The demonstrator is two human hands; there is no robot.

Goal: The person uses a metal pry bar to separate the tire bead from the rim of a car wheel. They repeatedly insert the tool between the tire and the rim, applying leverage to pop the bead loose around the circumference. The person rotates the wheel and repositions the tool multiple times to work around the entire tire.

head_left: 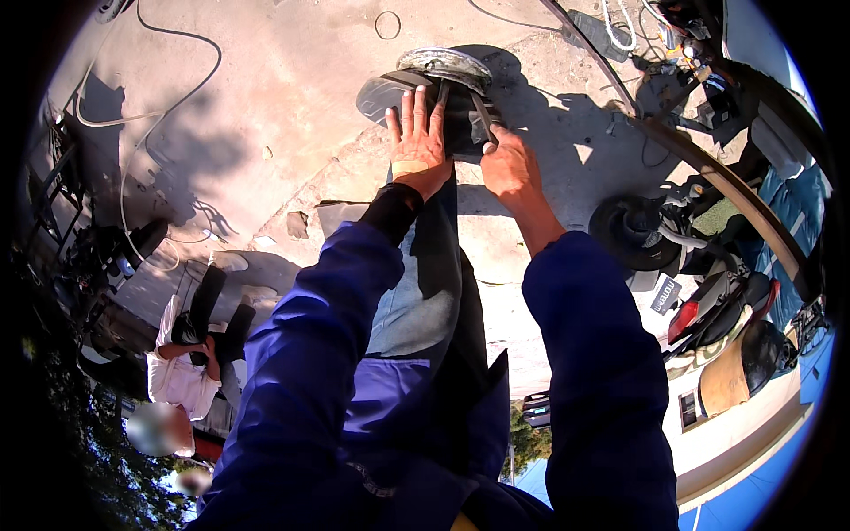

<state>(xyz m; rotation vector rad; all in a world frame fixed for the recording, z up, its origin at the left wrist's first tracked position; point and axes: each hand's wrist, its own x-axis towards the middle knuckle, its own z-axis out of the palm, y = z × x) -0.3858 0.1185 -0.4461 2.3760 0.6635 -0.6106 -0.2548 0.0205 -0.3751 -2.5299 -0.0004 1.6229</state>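
Note:
My left hand [416, 146] lies with its fingers stretched out, pressing on a dark rounded piece [376, 99] with a grooved surface; whether this is rubber or part of a shoe I cannot tell. My right hand [512, 164] is closed round the near end of a thin dark bar [483, 115]. The bar slants up and left toward a worn, greyish round metal part [447, 64], just beyond my fingertips. Black material lies between my hands, partly hidden by them and by shadow.
A long cable [217, 66] curls over the concrete floor at left. A seated person [186, 354] in a light shirt is at lower left. On the right are a black tyre [624, 232], a motorcycle seat [730, 310] and a brown metal beam [708, 168].

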